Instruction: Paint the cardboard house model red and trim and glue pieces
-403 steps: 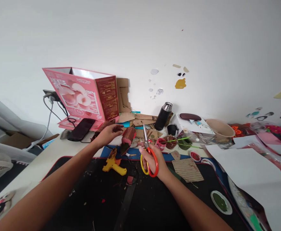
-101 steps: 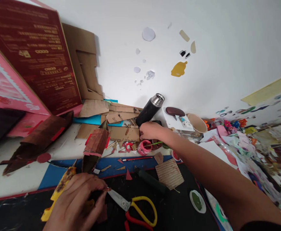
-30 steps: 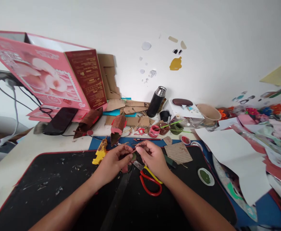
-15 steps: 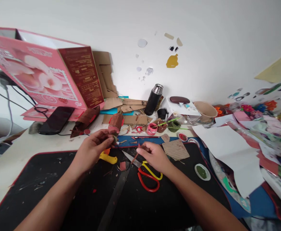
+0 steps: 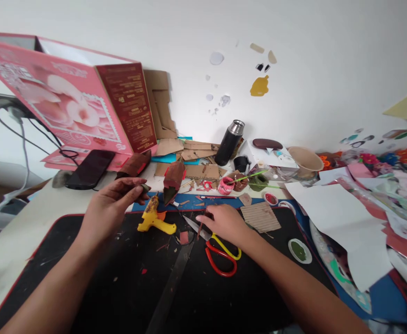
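Observation:
My left hand (image 5: 107,206) pinches a small dull-green piece (image 5: 145,188) between thumb and fingers, left of a yellow glue gun (image 5: 158,222) lying on the black mat. My right hand (image 5: 220,220) is closed on a thin reddish-brown strip (image 5: 199,230) that hangs down over the scissors' blades. The scissors (image 5: 222,264), with one red and one yellow handle, lie under and beside that hand. A small reddish square (image 5: 184,238) rests on the mat between the hands. Behind them stands a brown boat-like cardboard piece (image 5: 174,181).
A black flask (image 5: 229,144) and cardboard scraps (image 5: 189,171) stand behind. A pink box (image 5: 81,102) and phone (image 5: 91,169) are at left. Corrugated cardboard (image 5: 261,217), a green paint dish (image 5: 300,251) and white paper (image 5: 342,222) lie at right.
The view has shifted a little. My left hand has moved left with the green piece, away from the brown boat-like piece, uncovering the glue gun. My right hand stays by the scissors.

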Available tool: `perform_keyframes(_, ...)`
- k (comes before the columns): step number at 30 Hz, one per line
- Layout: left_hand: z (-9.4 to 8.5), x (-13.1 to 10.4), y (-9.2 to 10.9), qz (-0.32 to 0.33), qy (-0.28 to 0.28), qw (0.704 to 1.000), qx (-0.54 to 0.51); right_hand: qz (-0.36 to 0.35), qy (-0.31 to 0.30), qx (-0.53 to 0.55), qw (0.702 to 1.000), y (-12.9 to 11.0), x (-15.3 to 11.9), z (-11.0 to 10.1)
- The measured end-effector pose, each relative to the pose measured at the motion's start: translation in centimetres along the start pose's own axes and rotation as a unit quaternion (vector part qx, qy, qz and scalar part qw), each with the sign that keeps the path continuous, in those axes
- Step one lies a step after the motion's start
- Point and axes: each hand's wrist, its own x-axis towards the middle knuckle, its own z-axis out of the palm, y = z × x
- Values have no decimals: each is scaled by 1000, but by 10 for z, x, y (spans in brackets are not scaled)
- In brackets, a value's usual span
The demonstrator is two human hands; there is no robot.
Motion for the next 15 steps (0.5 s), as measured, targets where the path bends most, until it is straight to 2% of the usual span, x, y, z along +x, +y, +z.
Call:
perform_keyframes(4, -8, 4, -11, -5, 9, 1000, -7, 10, 3, -39, 999, 0, 1, 0)
perform_keyframes(9, -14, 14, -23, 14, 55, 997, -46, 21, 13, -55, 998, 1, -1, 0)
perform_keyframes(15, -14, 15, -24, 16, 61, 995, -76, 3, 37, -44, 998, -3, -5, 2)
